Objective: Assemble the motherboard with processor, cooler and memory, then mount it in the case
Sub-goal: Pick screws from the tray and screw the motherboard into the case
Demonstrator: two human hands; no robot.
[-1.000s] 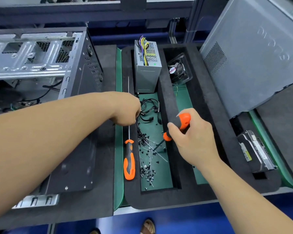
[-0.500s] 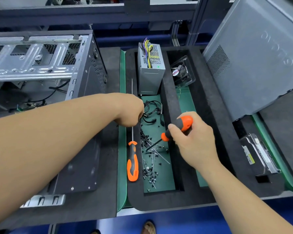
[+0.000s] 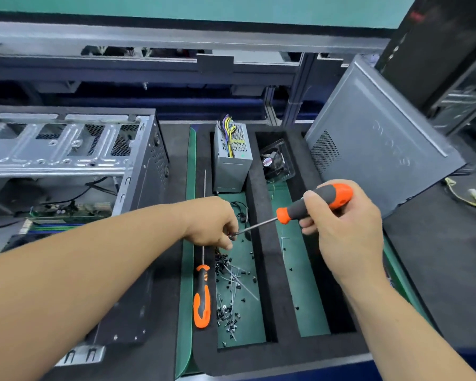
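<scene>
My right hand (image 3: 346, 229) grips the orange-and-grey handle of a short screwdriver (image 3: 313, 206), fingers and thumb curled round it; its thin steel shaft slants down and leftward from that grip to my left hand (image 3: 212, 224), whose fingertips pinch something small and dark right at the tip, likely a screw, though it is too small to be sure; both hands hover over the black foam tray (image 3: 261, 243) with its green-floored compartments; straight below my left hand's pinch lies a scatter of small black screws and thin wire ties (image 3: 231, 292) on the green floor; just left of that scatter, beneath my left wrist, a long-shafted screwdriver with an orange-and-black handle (image 3: 202, 298) lies lengthwise on the foam; beyond my left hand, at the far end of the same compartment, stands a grey metal power supply with yellow and purple wires (image 3: 232, 158); beyond the shaft, in the next compartment, sits a small black fan in a clear plastic shell (image 3: 276, 160); left of my left forearm lies the open grey steel computer case (image 3: 74, 166), and inside it a green motherboard (image 3: 66, 213) shows; behind my right hand leans a grey metal side panel with a perforated vent (image 3: 377, 149).
</scene>
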